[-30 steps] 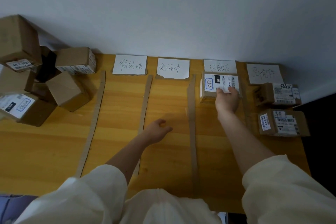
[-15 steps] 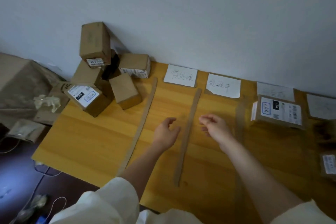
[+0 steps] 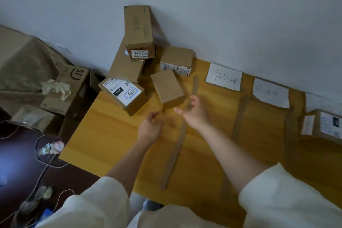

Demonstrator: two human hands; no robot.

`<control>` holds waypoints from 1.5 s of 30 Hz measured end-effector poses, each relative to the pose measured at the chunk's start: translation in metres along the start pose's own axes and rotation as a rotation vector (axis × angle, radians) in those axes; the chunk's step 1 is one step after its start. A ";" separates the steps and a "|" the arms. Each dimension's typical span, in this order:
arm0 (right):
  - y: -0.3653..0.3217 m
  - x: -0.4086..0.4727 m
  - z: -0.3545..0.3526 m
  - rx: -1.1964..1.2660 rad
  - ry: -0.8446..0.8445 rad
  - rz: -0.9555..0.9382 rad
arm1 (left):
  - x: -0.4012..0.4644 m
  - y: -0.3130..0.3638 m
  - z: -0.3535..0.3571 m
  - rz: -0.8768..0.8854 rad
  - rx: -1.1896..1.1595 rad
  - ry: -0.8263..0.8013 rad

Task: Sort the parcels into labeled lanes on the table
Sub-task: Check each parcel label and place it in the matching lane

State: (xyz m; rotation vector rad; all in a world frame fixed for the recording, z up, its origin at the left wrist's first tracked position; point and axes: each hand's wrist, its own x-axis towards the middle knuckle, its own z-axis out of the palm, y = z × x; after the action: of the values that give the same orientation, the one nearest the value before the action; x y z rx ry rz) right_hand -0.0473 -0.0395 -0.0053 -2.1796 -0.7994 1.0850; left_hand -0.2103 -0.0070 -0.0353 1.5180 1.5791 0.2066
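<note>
Now that the labeled parcel [image 3: 326, 125] is sitting released in its lane at far right, both the left hand [image 3: 150, 129] and right hand [image 3: 195, 112] are hovering empty, fingers loosely curled, nearer the unsorted pile [image 3: 148, 65]. A plain box [image 3: 167, 89] is lying just beyond the fingertips, a cardboard strip [image 3: 177, 146] running beneath the right wrist.

View: I have one head-worn wide-angle camera only.
Position: above the surface's [image 3: 111, 144] near edge.
Direction: forward and down, turned toward its left corner and the wall [image 3: 222, 15].
Range: close; both forearms fill my lower frame.
Overlap: none.
</note>
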 end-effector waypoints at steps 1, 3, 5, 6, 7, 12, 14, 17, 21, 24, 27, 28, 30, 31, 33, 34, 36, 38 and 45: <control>-0.007 0.004 0.007 -0.029 0.033 -0.018 | 0.004 -0.005 -0.004 0.011 0.036 -0.012; -0.019 0.011 0.021 -0.090 0.091 -0.037 | 0.012 -0.015 -0.011 0.037 0.100 -0.041; -0.028 0.017 0.033 -0.147 0.124 -0.037 | 0.018 -0.022 -0.015 0.070 0.149 -0.079; -0.032 0.019 0.039 -0.177 0.139 -0.033 | 0.020 -0.025 -0.016 0.082 0.170 -0.099; -0.034 0.022 0.043 -0.203 0.153 -0.027 | 0.022 -0.028 -0.017 0.090 0.187 -0.118; -0.037 0.032 0.057 -0.225 0.162 0.030 | 0.026 -0.038 -0.017 0.111 0.194 -0.133; -0.038 0.033 0.059 -0.208 0.161 0.049 | 0.027 -0.040 -0.018 0.116 0.185 -0.140; -0.041 0.028 0.058 -0.137 0.166 0.059 | 0.028 -0.040 -0.019 0.118 0.178 -0.143; -0.044 0.018 0.052 -0.040 0.197 0.033 | 0.030 -0.041 -0.021 0.101 0.161 -0.145; -0.048 0.008 0.043 0.041 0.197 0.033 | 0.031 -0.041 -0.023 0.094 0.157 -0.144; -0.048 -0.004 0.035 0.166 0.215 0.028 | 0.030 -0.043 -0.027 0.107 0.148 -0.164; -0.046 -0.008 0.032 0.222 0.216 0.027 | 0.030 -0.044 -0.028 0.119 0.148 -0.171; -0.043 -0.017 0.027 0.323 0.201 0.022 | 0.029 -0.046 -0.030 0.140 0.151 -0.186; -0.041 -0.021 0.023 0.370 0.184 0.018 | 0.029 -0.046 -0.030 0.138 0.147 -0.200; -0.040 -0.030 0.014 0.482 0.135 0.039 | 0.030 -0.042 -0.032 0.105 0.111 -0.235; -0.040 -0.034 0.009 0.581 0.103 0.067 | 0.031 -0.039 -0.032 0.081 0.079 -0.255; -0.040 -0.043 -0.002 0.902 0.020 0.172 | 0.031 -0.029 -0.031 0.046 -0.001 -0.287; -0.037 -0.052 -0.013 1.215 -0.079 0.280 | 0.025 -0.015 -0.030 0.012 -0.109 -0.312; -0.015 -0.076 -0.044 1.456 -0.232 0.323 | -0.010 0.057 -0.031 -0.066 -0.617 -0.471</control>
State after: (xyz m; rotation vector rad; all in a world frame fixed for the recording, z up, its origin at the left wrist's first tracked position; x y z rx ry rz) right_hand -0.0523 -0.0939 0.0647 -0.9214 0.3168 1.4069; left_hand -0.1930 0.0120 0.0252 0.9411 1.0521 0.2485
